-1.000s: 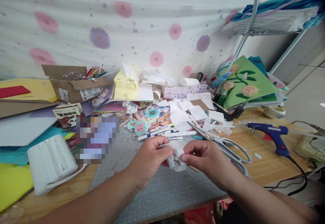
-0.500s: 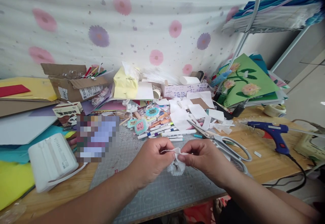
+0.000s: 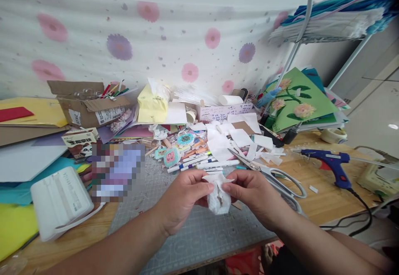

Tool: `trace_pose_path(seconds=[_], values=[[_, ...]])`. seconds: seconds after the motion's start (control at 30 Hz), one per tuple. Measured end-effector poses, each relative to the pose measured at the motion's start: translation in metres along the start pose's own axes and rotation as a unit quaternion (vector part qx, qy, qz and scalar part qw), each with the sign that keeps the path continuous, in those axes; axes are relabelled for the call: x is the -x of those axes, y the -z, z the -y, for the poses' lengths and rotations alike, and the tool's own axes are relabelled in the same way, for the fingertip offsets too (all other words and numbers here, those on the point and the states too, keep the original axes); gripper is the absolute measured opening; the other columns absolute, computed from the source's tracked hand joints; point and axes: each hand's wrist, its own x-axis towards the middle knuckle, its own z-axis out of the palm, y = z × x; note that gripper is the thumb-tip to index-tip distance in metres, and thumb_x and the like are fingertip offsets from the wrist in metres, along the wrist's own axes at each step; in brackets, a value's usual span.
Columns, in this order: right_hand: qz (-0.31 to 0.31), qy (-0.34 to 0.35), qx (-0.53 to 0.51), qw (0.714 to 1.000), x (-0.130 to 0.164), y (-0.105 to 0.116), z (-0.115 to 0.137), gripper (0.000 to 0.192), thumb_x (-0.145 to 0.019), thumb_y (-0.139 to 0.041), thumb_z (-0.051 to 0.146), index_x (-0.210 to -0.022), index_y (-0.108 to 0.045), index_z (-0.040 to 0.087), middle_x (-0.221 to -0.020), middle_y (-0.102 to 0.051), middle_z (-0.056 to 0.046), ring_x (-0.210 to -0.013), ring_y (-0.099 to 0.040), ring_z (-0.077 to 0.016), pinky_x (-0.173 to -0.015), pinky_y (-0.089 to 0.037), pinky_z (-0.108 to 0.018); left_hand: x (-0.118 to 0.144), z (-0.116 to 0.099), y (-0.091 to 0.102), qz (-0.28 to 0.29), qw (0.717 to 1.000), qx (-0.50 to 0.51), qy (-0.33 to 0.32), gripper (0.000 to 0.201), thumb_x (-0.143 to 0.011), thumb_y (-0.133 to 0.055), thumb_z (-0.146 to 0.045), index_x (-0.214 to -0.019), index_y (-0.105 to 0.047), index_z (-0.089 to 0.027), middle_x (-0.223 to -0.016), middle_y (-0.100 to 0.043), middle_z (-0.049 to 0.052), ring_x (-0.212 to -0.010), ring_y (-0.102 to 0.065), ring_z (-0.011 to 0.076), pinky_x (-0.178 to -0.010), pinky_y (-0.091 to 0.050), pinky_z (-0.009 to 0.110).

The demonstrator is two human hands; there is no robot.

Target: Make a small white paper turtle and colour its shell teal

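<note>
A small white, soft-looking pouch-like piece point(image 3: 218, 204), perhaps tissue or fabric, is pinched between both hands above the grey cutting mat point(image 3: 193, 233). My left hand point(image 3: 187, 196) grips its upper left edge with thumb and fingers. On the other side, my right hand point(image 3: 252, 194) pinches the upper right corner. A dark slit or mark runs down the middle of the piece. Large grey-handled scissors point(image 3: 268, 173) lie just beyond my right hand. Several markers point(image 3: 202, 165) and white paper scraps point(image 3: 218, 144) lie past my fingers.
A blue hot glue gun point(image 3: 330, 163) with a cord rests at the right. On the left are a white power bank-like device point(image 3: 60, 202) with a cable and a blurred-out patch. A cardboard box point(image 3: 87, 104), yellow packet point(image 3: 152, 104) and green flower card point(image 3: 302, 100) stand behind.
The white piece has been spread wider between my fingers and shows more of its front. My hands have moved slightly apart, and the view has shifted a little.
</note>
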Motion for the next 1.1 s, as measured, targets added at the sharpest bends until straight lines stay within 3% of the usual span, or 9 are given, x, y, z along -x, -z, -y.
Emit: trace_pose_path(seconds=[0.1,0.23,0.4,0.53,0.67,0.8,0.97,1.1], values=[[-0.018,0.019,0.032,0.999,0.000,-0.003,-0.003,0.024,-0.071,-0.068,0.039,-0.065,-0.060,0.017,-0.058,-0.055,0.003,-0.055,-0.048,-0.0115,-0.054,-0.038,-0.024,0.000,0.002,-0.003,-0.047,0.999,-0.007,-0.003,0.016,-0.069,-0.069,-0.026,-0.069,-0.060,-0.012,-0.061,-0.059,0.000,-0.057,-0.053,0.0116,-0.053,-0.042,0.023],[-0.037,0.040,0.040,0.998,0.000,-0.006,-0.007,0.022,-0.071,-0.069,0.038,-0.067,-0.061,0.017,-0.060,-0.056,0.002,-0.056,-0.049,-0.0117,-0.055,-0.039,-0.024,0.000,0.004,-0.003,-0.064,0.997,-0.025,-0.016,0.020,-0.067,-0.070,-0.026,-0.066,-0.054,-0.014,-0.058,-0.055,-0.003,-0.055,-0.050,0.0099,-0.053,-0.040,0.023],[-0.014,0.067,0.036,0.997,0.003,-0.004,-0.003,0.024,-0.075,-0.065,0.041,-0.070,-0.064,0.017,-0.064,-0.059,0.000,-0.061,-0.052,-0.0130,-0.059,-0.041,-0.025,0.000,0.003,-0.001,-0.069,0.996,-0.045,-0.026,0.019,-0.067,-0.068,-0.024,-0.065,-0.052,-0.015,-0.059,-0.053,-0.003,-0.057,-0.048,0.0100,-0.056,-0.038,0.024],[0.010,0.050,0.018,0.999,0.005,-0.003,0.002,0.027,-0.075,-0.063,0.044,-0.078,-0.064,0.017,-0.064,-0.057,0.000,-0.061,-0.052,-0.0140,-0.060,-0.042,-0.026,-0.001,0.002,0.000,-0.078,0.995,-0.059,-0.031,0.019,-0.067,-0.067,-0.025,-0.064,-0.051,-0.015,-0.059,-0.053,-0.003,-0.057,-0.048,0.0106,-0.056,-0.037,0.024],[-0.034,0.023,0.032,0.999,0.004,-0.011,0.000,0.023,-0.066,-0.069,0.036,-0.079,-0.059,0.018,-0.066,-0.052,0.002,-0.058,-0.047,-0.0127,-0.056,-0.040,-0.026,0.000,0.003,-0.001,-0.087,0.988,-0.115,-0.048,0.017,-0.069,-0.065,-0.025,-0.064,-0.052,-0.016,-0.058,-0.051,-0.004,-0.055,-0.044,0.0097,-0.054,-0.034,0.023],[-0.075,0.059,0.086,0.992,-0.001,-0.017,-0.003,0.016,-0.067,-0.066,0.029,-0.065,-0.053,0.019,-0.061,-0.047,0.004,-0.057,-0.043,-0.0121,-0.055,-0.037,-0.024,0.000,0.004,-0.002,-0.100,0.975,-0.187,-0.061,0.013,-0.071,-0.064,-0.023,-0.065,-0.055,-0.015,-0.058,-0.052,-0.004,-0.055,-0.044,0.0096,-0.052,-0.032,0.021],[-0.079,0.063,0.063,0.993,-0.004,-0.014,-0.007,0.017,-0.073,-0.062,0.032,-0.068,-0.053,0.019,-0.059,-0.051,0.003,-0.056,-0.046,-0.0124,-0.053,-0.037,-0.024,0.000,0.003,-0.003,-0.041,0.997,-0.052,-0.042,0.012,-0.072,-0.066,-0.023,-0.077,-0.061,-0.015,-0.069,-0.061,-0.001,-0.065,-0.053,0.0120,-0.062,-0.042,0.024],[-0.070,0.066,0.029,0.995,-0.003,-0.013,-0.011,0.018,-0.076,-0.061,0.034,-0.070,-0.054,0.018,-0.063,-0.053,0.002,-0.058,-0.048,-0.0123,-0.055,-0.040,-0.024,-0.001,0.007,-0.003,-0.051,0.998,0.016,-0.025,0.018,-0.077,-0.063,-0.031,-0.071,-0.058,-0.014,-0.066,-0.057,-0.001,-0.063,-0.052,0.0125,-0.064,-0.045,0.028]])
